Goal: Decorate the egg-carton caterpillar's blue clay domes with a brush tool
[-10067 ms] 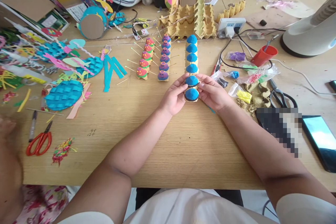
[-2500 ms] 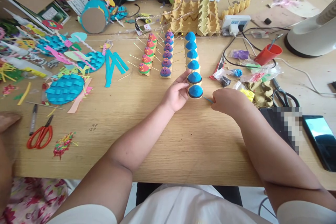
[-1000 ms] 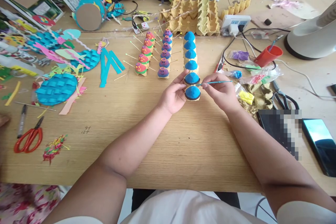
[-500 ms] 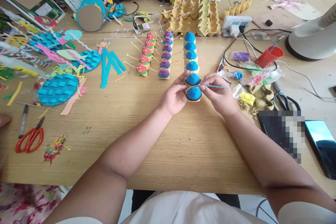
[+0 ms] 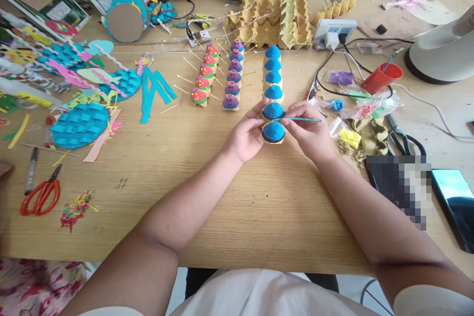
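A strip of egg carton cups topped with blue clay domes runs away from me across the table. My left hand grips its near end from the left, fingers against the two closest cups. Dark bands edge the bottoms of these two domes. In my right hand a thin blue stick is pinched, lying level; its left end meets the gap between the two near domes. Left of the strip stand a purple-faced carton strip and a red-and-green one, both with pin-like feelers.
Behind stand raw egg cartons and a power strip. To the right are a red cup, clay packets, black-handled scissors and a phone. Orange scissors and a woven blue disc lie left.
The far end of the blue-domed strip has swung slightly right. Both hands keep their grip, and the thin stick has shifted only a little upward.
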`<state>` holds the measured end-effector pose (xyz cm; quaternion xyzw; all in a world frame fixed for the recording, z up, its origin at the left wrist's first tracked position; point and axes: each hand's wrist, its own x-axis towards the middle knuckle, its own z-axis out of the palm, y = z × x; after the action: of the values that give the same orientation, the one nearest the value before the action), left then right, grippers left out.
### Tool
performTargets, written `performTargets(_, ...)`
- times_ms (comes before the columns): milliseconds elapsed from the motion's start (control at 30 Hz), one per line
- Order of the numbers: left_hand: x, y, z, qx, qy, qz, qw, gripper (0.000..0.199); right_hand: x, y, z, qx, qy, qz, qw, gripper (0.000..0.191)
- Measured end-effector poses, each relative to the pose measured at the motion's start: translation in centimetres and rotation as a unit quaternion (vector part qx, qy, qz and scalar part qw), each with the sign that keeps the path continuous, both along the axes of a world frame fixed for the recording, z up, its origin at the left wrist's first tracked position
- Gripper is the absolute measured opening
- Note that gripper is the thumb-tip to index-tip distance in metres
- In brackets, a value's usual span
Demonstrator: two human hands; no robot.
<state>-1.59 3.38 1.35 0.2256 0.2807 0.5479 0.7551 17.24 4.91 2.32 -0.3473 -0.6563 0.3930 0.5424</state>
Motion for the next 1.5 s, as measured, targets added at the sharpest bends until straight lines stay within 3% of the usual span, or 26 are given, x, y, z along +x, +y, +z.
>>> performTargets(533, 0.15, -0.05, 0.06, -0.029, -0.009, -0.004, 1.000, 0.069, -0.32, -0.19, 0.09, -0.002, 0.004, -0.030, 1.000, 0.044)
performTargets(900, 0.23, -0.19, 0.32, -0.019, -0.002, 0.004, 1.000, 0.063, -0.16, -0.16, 0.43, -0.008, 0.028, 0.015, 0.999, 0.037)
performTargets(1500, 0.21, -0.12, 0.24, -0.025, -0.010, 0.001, 1.000, 0.070, -0.34, -0.26, 0.49, -0.013, 0.010, -0.020, 1.000, 0.047)
